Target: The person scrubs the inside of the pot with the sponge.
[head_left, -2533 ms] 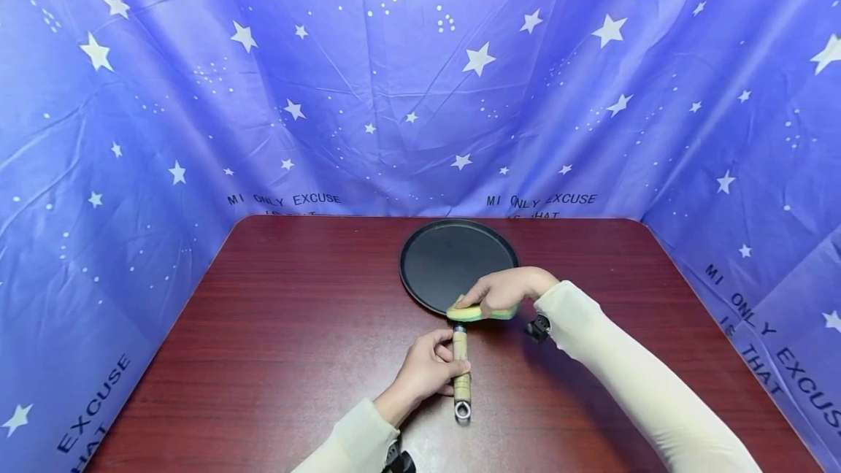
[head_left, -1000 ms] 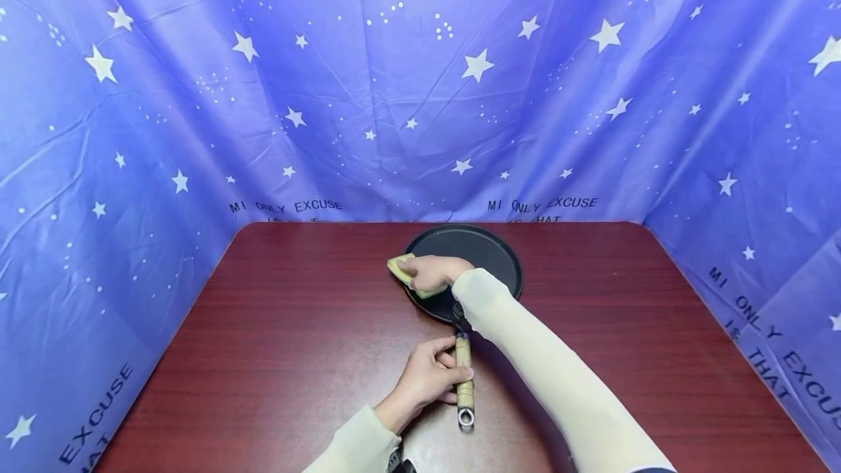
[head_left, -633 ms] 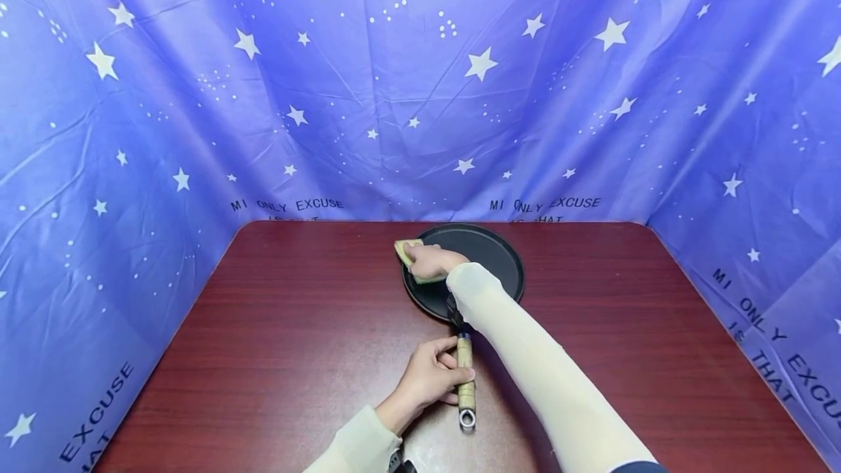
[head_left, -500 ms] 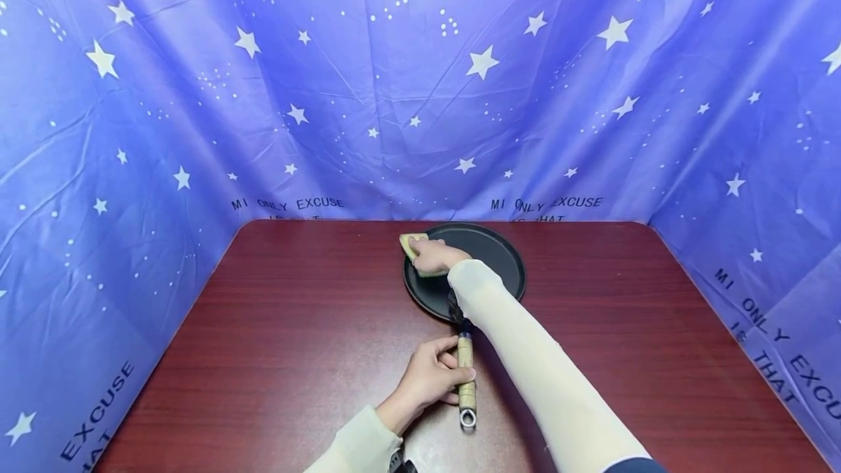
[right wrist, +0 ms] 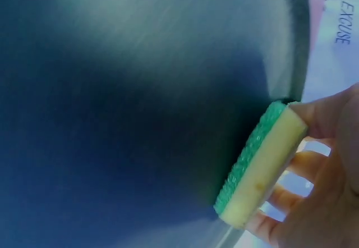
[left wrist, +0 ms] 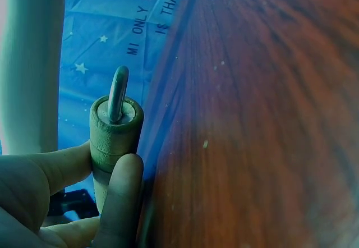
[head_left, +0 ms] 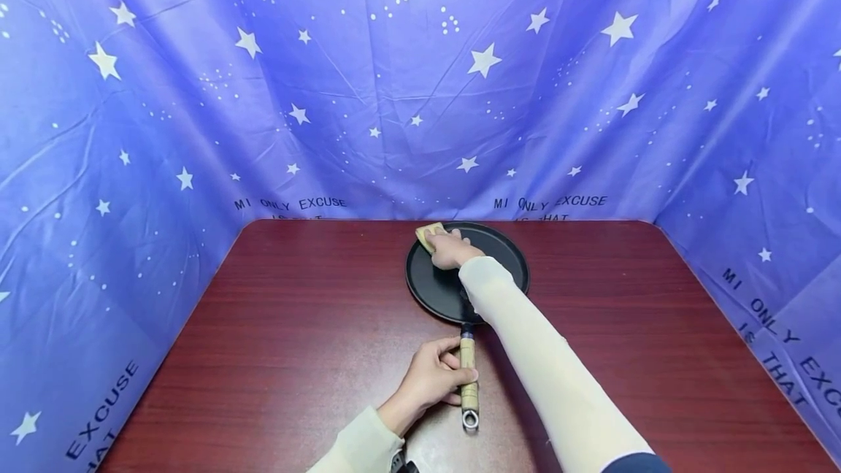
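Note:
A round black frying pan (head_left: 434, 290) lies on the table, its handle (head_left: 468, 363) pointing toward me. My left hand (head_left: 430, 374) pinches that handle between thumb and fingers; the left wrist view shows the handle's end with its metal ring (left wrist: 118, 93). Up at the pan's far left rim, my right hand (head_left: 452, 248) holds a sponge (head_left: 428, 236). In the right wrist view the sponge (right wrist: 261, 166) is yellow with a green scouring side, and that green side is turned to the pan's surface (right wrist: 140, 119). Part of the pan is hidden under my right forearm.
The dark red wooden table (head_left: 282, 327) carries the pan. A blue curtain (head_left: 368, 79) with white stars hangs close behind the table's back edge and along both sides. My right sleeve (head_left: 545, 363) crosses over the pan's near right part.
My right hand has carried the sponge from near the handle joint to the left rim, then up along it to the far left. The left hand keeps its hold on the handle.

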The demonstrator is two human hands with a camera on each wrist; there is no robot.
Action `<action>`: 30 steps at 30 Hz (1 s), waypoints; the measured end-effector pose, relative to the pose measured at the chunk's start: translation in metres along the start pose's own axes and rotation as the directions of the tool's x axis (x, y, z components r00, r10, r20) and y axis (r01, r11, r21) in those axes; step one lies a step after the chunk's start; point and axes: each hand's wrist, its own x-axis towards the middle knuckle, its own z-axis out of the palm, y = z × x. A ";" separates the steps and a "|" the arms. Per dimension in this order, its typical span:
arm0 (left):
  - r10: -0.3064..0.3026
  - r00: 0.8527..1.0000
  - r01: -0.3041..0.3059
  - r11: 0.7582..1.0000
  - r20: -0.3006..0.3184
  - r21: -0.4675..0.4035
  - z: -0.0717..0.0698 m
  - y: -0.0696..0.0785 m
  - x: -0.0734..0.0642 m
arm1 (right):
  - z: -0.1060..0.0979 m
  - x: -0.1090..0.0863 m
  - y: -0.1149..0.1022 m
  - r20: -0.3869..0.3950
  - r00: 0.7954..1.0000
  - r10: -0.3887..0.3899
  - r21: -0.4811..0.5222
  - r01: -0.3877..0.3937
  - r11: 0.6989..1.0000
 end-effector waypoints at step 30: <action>-0.033 0.999 0.033 0.999 -0.025 0.004 0.002 0.003 0.001 | -0.010 -0.014 0.050 -0.200 0.974 0.110 -0.412 -0.186 0.892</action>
